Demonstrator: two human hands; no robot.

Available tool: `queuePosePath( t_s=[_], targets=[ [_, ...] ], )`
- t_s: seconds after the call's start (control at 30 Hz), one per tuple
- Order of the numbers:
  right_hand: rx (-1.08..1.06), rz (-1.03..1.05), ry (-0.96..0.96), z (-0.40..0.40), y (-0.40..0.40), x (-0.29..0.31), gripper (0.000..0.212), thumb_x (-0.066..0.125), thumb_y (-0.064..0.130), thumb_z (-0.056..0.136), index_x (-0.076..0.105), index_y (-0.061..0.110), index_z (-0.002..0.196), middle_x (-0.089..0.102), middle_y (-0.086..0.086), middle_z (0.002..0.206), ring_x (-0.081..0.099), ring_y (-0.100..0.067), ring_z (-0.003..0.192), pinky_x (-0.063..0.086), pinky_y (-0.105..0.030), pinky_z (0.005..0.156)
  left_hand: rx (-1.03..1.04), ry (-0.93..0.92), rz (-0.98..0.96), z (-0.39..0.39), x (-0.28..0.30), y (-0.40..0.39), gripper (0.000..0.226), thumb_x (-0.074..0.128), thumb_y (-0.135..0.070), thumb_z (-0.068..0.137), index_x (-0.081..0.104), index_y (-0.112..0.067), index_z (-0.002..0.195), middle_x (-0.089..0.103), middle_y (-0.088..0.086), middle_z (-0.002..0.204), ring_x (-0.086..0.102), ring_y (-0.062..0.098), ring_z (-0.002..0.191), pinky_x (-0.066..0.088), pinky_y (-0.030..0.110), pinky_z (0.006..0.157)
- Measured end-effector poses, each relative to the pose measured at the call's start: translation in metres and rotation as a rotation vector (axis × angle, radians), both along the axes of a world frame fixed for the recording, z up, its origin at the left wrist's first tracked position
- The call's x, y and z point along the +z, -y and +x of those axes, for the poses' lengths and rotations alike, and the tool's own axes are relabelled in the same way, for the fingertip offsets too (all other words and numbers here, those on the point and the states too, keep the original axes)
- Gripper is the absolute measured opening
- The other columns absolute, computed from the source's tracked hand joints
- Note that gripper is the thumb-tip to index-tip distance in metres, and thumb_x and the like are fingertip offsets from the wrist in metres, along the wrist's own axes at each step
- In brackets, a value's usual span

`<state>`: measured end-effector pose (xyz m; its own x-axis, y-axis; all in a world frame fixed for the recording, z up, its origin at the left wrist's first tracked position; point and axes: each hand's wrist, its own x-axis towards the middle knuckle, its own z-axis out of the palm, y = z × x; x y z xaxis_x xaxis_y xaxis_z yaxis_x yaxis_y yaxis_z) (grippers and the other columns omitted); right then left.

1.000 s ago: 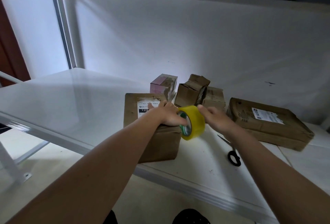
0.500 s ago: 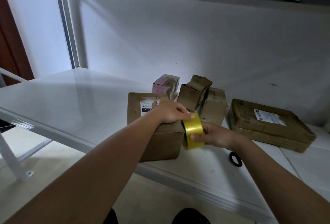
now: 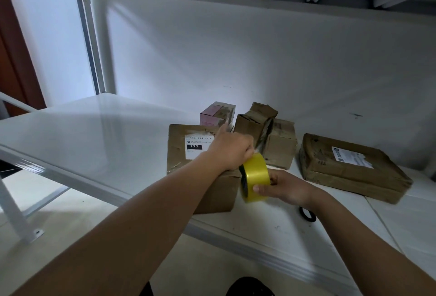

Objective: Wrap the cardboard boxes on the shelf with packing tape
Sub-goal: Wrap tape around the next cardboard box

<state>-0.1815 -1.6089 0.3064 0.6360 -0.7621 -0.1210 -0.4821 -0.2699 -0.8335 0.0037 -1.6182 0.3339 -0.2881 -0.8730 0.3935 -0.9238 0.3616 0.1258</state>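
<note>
Right hand (image 3: 286, 187) low beside the front box, fingers and thumb curled round the yellow tape roll (image 3: 255, 178), thumb across its outer face, forearm running in from the lower right. Roll held on edge, tilted, touching the right upper corner of the nearest cardboard box (image 3: 203, 168).

Left hand (image 3: 232, 148) resting on top of that box, fingers bunched and pinching at the roll's upper rim, seemingly on the tape end, though too small to tell for sure. Left forearm stretched diagonally from the lower left, crossing the box's front edge.

Box at the front of the white shelf (image 3: 94, 135), label reading 122 on top. Behind it, 1 pink box (image 3: 217, 114) and 2 crumpled brown boxes (image 3: 266, 130). Flat parcel (image 3: 349, 166) well to the right. Black scissor handle (image 3: 308, 214) just under the right wrist.
</note>
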Motion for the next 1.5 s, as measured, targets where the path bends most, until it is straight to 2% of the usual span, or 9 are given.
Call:
queuePosePath(
  t_s=[0.27, 0.4, 0.53, 0.67, 0.77, 0.93, 1.2, 1.3, 1.5],
  targets=[
    [-0.069, -0.152, -0.005, -0.01, -0.01, 0.002, 0.007, 0.074, 0.025, 0.081, 0.068, 0.022, 0.083, 0.067, 0.011, 0.074, 0.061, -0.006, 0.073, 0.044, -0.019, 0.071, -0.015, -0.018, -0.05, -0.003, 0.007, 0.001, 0.019, 0.037, -0.023, 0.101, 0.052, -0.011, 0.106, 0.067, 0.007, 0.1, 0.062, 0.029, 0.091, 0.037, 0.035, 0.071],
    [-0.352, -0.3, 0.06, -0.02, -0.011, 0.03, 0.051, 0.046, 0.065, 0.08, 0.07, 0.022, 0.087, 0.069, 0.005, 0.082, 0.064, -0.008, 0.076, 0.05, -0.026, 0.071, -0.172, 0.034, -0.204, -0.009, 0.03, 0.0, 0.011, 0.046, -0.021, 0.099, 0.054, -0.015, 0.102, 0.063, 0.0, 0.091, 0.057, 0.023, 0.074, 0.03, 0.028, 0.056],
    [-0.621, -0.243, 0.46, -0.023, -0.002, 0.057, 0.041, 0.031, 0.036, 0.103, 0.066, 0.021, 0.086, 0.065, -0.002, 0.087, 0.059, -0.014, 0.08, 0.042, -0.025, 0.066, -0.382, 0.118, -0.352, -0.017, 0.052, -0.011, 0.006, 0.057, -0.016, 0.09, 0.061, -0.015, 0.094, 0.061, 0.003, 0.089, 0.054, 0.021, 0.069, 0.02, 0.022, 0.05],
    [-0.264, -0.036, 0.311, -0.027, -0.001, 0.064, 0.023, 0.052, 0.033, 0.092, 0.063, 0.024, 0.11, 0.066, -0.004, 0.108, 0.063, -0.02, 0.102, 0.047, -0.031, 0.078, -0.606, 0.212, -0.614, -0.028, 0.06, -0.019, 0.015, 0.063, -0.011, 0.081, 0.07, -0.004, 0.092, 0.067, 0.013, 0.089, 0.061, 0.027, 0.071, 0.043, 0.028, 0.047],
    [-0.073, 0.288, 0.352, -0.032, -0.007, 0.057, 0.07, 0.072, 0.055, 0.069, 0.056, 0.019, 0.127, 0.063, -0.013, 0.121, 0.062, -0.028, 0.111, 0.049, -0.042, 0.091, -0.624, 0.119, -0.656, -0.033, 0.054, -0.024, 0.015, 0.064, -0.014, 0.08, 0.072, -0.004, 0.086, 0.068, 0.015, 0.092, 0.063, 0.028, 0.075, 0.05, 0.031, 0.05],
    [0.039, 0.636, 0.655, -0.044, -0.016, 0.045, 0.05, 0.089, 0.041, 0.057, 0.074, 0.013, 0.095, 0.066, -0.012, 0.085, 0.066, -0.023, 0.078, 0.055, -0.037, 0.071, -0.539, -0.14, -0.629, -0.041, 0.046, -0.029, 0.022, 0.056, -0.017, 0.082, 0.071, -0.001, 0.087, 0.067, 0.017, 0.098, 0.064, 0.03, 0.083, 0.052, 0.031, 0.056],
    [-0.067, 0.562, 0.586, -0.048, -0.015, 0.044, 0.048, 0.083, 0.029, 0.065, 0.07, 0.018, 0.11, 0.062, -0.008, 0.073, 0.059, -0.017, 0.057, 0.053, -0.032, 0.057, -0.241, -0.195, -0.287, -0.023, 0.042, -0.012, 0.055, 0.067, -0.054, 0.079, 0.056, -0.015, 0.117, 0.058, -0.001, 0.115, 0.055, 0.016, 0.1, 0.04, 0.026, 0.073],
    [-0.27, 0.416, 0.502, -0.043, -0.012, 0.039, 0.036, 0.065, 0.027, 0.077, 0.067, 0.018, 0.112, 0.07, -0.011, 0.094, 0.068, -0.024, 0.075, 0.055, -0.034, 0.061, 0.025, -0.186, -0.01, -0.007, 0.036, -0.004, 0.086, 0.067, -0.072, 0.064, 0.046, -0.02, 0.13, 0.046, -0.001, 0.133, 0.046, 0.019, 0.12, 0.046, 0.04, 0.092],
    [-0.621, 0.177, 0.293, -0.028, 0.002, 0.02, 0.014, 0.056, 0.026, 0.094, 0.067, 0.022, 0.102, 0.066, -0.011, 0.103, 0.064, -0.029, 0.09, 0.053, -0.038, 0.076, 0.498, -0.098, 0.616, 0.01, 0.017, -0.003, 0.133, 0.054, -0.088, 0.059, -0.007, -0.017, 0.153, -0.004, 0.016, 0.16, -0.003, 0.041, 0.145, 0.012, 0.066, 0.111]
  ],
)
